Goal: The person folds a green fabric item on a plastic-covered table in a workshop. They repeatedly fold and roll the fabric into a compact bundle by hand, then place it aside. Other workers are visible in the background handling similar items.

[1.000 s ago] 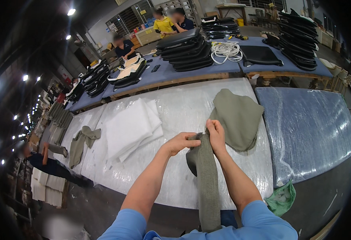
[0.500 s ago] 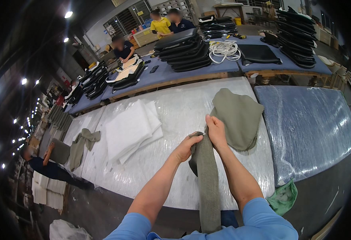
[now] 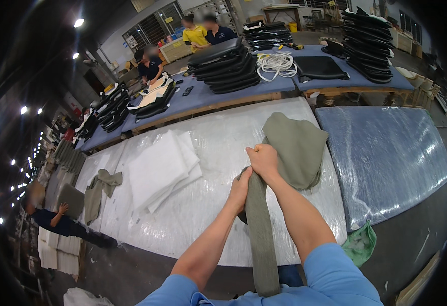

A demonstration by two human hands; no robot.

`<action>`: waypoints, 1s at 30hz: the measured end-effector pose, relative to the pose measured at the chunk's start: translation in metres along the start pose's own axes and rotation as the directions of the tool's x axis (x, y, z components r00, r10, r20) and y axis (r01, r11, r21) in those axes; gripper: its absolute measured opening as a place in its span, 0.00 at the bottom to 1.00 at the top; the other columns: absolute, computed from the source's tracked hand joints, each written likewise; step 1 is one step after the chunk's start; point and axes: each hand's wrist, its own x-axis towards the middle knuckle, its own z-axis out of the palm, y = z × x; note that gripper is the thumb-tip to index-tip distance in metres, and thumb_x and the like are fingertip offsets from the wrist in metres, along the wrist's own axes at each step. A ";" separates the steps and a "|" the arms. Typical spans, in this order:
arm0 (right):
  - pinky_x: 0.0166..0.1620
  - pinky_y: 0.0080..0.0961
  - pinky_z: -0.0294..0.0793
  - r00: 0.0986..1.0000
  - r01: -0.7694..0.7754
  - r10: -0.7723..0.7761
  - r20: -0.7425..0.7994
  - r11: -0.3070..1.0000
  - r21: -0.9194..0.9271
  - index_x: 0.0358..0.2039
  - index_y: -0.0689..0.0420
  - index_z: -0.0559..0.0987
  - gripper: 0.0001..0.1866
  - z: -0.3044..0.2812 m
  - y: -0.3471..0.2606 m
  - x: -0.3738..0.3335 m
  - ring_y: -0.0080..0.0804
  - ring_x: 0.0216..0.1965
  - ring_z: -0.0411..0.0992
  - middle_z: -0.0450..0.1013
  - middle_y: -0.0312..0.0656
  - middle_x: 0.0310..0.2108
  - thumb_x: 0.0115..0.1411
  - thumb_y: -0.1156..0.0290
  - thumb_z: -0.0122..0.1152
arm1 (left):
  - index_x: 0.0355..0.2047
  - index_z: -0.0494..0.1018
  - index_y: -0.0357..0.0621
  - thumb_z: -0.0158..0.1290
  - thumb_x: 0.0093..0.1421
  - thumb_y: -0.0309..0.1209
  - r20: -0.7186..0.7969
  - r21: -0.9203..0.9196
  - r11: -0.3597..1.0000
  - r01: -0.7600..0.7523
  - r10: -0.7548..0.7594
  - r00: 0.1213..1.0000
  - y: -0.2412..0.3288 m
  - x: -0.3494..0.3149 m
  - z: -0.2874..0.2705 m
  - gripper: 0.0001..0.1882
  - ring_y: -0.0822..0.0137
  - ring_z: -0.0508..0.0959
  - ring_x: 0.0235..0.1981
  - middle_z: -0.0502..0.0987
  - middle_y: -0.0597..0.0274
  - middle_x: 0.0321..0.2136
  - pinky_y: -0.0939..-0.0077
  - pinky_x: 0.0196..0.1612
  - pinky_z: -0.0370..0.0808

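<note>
A long grey-green fabric piece [image 3: 262,234] hangs from my hands down toward my body, its top end gripped between them. My left hand [image 3: 241,188] is closed around that upper end, thumb pointing up. My right hand [image 3: 263,160] is closed just above and to the right, its fingers curled in a fist at the fabric's tip; what exactly they pinch is hidden. Beyond the right hand lies a grey-green fabric cover [image 3: 297,148], flat on the plastic-wrapped table [image 3: 223,127]. Folded white padding sheets [image 3: 160,168] lie to the left of my hands.
Another grey-green cloth [image 3: 100,191] lies at the table's left end, near a person [image 3: 55,219] holding a cushion-like piece. A blue wrapped table [image 3: 386,158] adjoins on the right. Behind, a long blue bench [image 3: 203,97] bears black cushion stacks [image 3: 226,66] and coiled white cord [image 3: 277,64].
My right hand has turned over and moved left above the left hand, its fingers now curled into a fist. The left hand has shifted slightly. The view has shifted a little.
</note>
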 end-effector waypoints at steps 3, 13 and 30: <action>0.34 0.51 0.74 1.000 0.005 -0.006 -0.015 0.997 -0.076 0.20 0.61 0.80 0.16 0.004 0.000 0.003 0.57 0.27 0.76 0.77 0.56 0.24 0.57 0.61 0.64 | 0.55 0.76 0.40 0.53 0.71 0.54 0.020 -0.004 1.000 0.004 -0.004 1.000 0.000 0.000 -0.002 0.29 0.67 0.78 0.46 0.79 0.59 0.46 0.68 0.50 0.76; 0.42 0.53 0.78 1.000 -0.017 0.016 -0.008 0.976 -0.217 0.24 0.59 0.83 0.11 0.012 0.000 0.006 0.61 0.34 0.79 0.80 0.58 0.30 0.55 0.66 0.59 | 0.55 0.75 0.34 0.49 0.72 0.56 -0.043 0.044 0.998 0.037 -0.035 0.998 -0.005 0.002 -0.003 0.33 0.66 0.77 0.45 0.79 0.55 0.46 0.68 0.49 0.75; 0.42 0.20 0.69 0.956 -0.183 -0.065 0.286 0.629 0.756 0.32 0.58 0.81 0.23 -0.006 0.031 -0.043 0.18 0.34 0.69 0.74 0.30 0.30 0.75 0.52 0.55 | 0.31 0.75 0.34 0.50 0.76 0.43 -0.100 0.432 0.798 -0.420 0.505 0.858 -0.008 0.008 -0.036 0.23 0.72 0.70 0.30 0.75 0.63 0.24 0.68 0.37 0.71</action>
